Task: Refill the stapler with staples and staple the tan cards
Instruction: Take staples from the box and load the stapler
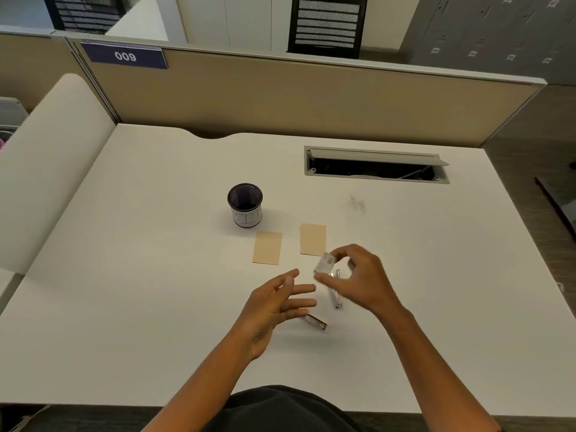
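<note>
Pinching a small blurred silvery piece (pixel 324 264) between thumb and fingertips of right hand (pixel 358 277), raised above the table (pixel 124 275); too motion-smeared to tell whether a staple strip or a stapler part. Left hand (pixel 274 310) released, fingers straight and spread, palm turned toward the right hand, gripping nothing.

Head view, item by item:
- Slim metal stapler part (pixel 335 296) lying on table just under and left of right hand, long axis running roughly toward the viewer, upper end hidden by the fingers.
- Second short metal piece (pixel 316 322) flat on table just below left fingertips, angled diagonally; cannot tell if touching the fingers.
- Two tan cards flat on table, apart from each other: left card (pixel 267 247), right card (pixel 312 239). Right card's lower corner just beside the pinched piece; overlap or contact not resolvable.
- Black mesh pen cup (pixel 245 204) upright, behind left card, near but not touching.
- Open cable tray (pixel 375 165) recessed in table at far right, lid tilted up.
- Faint grey smudge (pixel 357 203) on table between tray and right card.
- Tan partition (pixel 311 101) along back edge, blue tag "009" (pixel 125 56) at its upper left.
- Dark clothing at bottom centre, both forearms bare.
</note>
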Available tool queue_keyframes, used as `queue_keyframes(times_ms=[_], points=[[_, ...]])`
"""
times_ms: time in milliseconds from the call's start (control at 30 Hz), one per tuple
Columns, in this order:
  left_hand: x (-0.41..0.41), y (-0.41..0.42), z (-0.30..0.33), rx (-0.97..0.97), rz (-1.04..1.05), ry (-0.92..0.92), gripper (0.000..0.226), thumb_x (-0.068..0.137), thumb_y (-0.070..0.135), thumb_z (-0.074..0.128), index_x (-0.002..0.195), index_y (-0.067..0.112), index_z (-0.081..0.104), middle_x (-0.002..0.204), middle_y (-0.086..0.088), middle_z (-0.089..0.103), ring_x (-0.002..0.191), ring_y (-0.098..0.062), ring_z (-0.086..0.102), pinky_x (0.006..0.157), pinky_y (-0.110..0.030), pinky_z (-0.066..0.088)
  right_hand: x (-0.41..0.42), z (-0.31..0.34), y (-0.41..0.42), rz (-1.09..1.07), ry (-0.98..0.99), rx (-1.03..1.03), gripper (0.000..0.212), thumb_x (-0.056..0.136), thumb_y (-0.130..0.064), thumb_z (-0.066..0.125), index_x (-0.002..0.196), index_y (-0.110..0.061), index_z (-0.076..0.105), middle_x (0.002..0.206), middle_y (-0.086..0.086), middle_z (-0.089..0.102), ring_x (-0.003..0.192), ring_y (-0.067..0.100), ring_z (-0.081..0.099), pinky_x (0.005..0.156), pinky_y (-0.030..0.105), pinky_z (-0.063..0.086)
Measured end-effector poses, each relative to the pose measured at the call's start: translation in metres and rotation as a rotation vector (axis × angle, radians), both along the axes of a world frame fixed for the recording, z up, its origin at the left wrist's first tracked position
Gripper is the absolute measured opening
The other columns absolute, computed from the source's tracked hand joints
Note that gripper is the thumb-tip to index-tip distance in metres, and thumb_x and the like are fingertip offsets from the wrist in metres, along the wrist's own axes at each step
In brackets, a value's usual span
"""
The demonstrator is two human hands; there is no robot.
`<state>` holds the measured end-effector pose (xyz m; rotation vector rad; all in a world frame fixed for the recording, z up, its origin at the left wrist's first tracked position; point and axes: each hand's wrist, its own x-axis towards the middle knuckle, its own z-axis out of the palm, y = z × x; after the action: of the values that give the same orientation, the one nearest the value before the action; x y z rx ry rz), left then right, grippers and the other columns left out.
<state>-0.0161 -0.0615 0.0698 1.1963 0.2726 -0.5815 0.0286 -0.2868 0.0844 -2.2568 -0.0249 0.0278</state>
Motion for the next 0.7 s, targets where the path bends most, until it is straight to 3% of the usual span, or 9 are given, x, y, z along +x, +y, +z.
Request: queue_keyframes(times_ms=[133,267,533,700], points=[[-0.002,0.005,-0.013,0.244,0.135,0.05,0.034,0.108,0.04,0.059,0.137,0.025,0.067,0.108,0.005,0.085,0.097,-0.019,0.082,0.082,-0.03,0.066,0.038,-0.034,-0.031,-0.374,0.053,-0.085,0.046,0.07,-0.042,0.094,0.094,-0.013,0.068,0.098,0.002,0.069,0.089,0.017,0.065,0.075,0.026,0.048],[-0.006,0.016,-0.024,0.402,0.237,0.017,0.026,0.11,0.029,0.057,0.133,0.024,0.07,0.104,0.004,0.084,0.095,-0.019,0.081,0.084,-0.031,0.063,0.082,-0.048,-0.048,-0.503,0.178,-0.215,0.06,0.078,-0.05,0.085,0.106,-0.002,0.063,0.108,0.013,0.067,0.1,0.033,0.067,0.081,0.043,0.06],[-0.016,0.036,-0.046,0.522,0.338,0.062,0.02,0.11,0.02,0.059,0.118,0.028,0.075,0.098,0.004,0.084,0.095,-0.025,0.078,0.08,-0.032,0.058,0.15,-0.054,-0.053,-0.587,0.269,-0.196,0.07,0.087,-0.045,0.079,0.13,0.005,0.055,0.128,0.021,0.063,0.119,0.04,0.063,0.095,0.047,0.058],[-0.019,0.042,-0.059,0.586,0.349,0.067,0.022,0.11,0.017,0.059,0.118,0.029,0.076,0.099,0.004,0.084,0.094,-0.025,0.078,0.084,-0.037,0.058,0.181,-0.054,-0.055,-0.585,0.275,-0.205,0.068,0.09,-0.044,0.077,0.132,0.004,0.052,0.132,0.021,0.062,0.123,0.04,0.061,0.097,0.046,0.056]])
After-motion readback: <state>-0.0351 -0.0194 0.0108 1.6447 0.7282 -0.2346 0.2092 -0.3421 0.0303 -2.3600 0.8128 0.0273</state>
